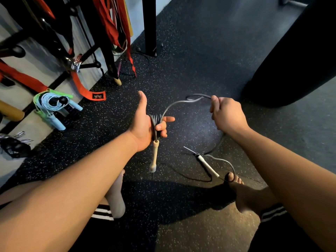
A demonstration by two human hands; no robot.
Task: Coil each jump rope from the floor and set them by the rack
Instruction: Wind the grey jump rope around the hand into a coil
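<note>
Left grip (143,124): closed round coils of grey jump rope (156,118), thumb raised. Right grip (228,114): loose strand is pinched.

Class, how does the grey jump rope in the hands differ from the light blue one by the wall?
The grey rope is partly wound round the left hand, the rest trailing; the blue rope lies fully bundled. The grey rope's handle is pale wood; the blue rope's are blue. Both have handles.

ahead: open floor (200,51) | left: rack (106,51) | right: black bag (300,60) | far: post (149,24)
</note>
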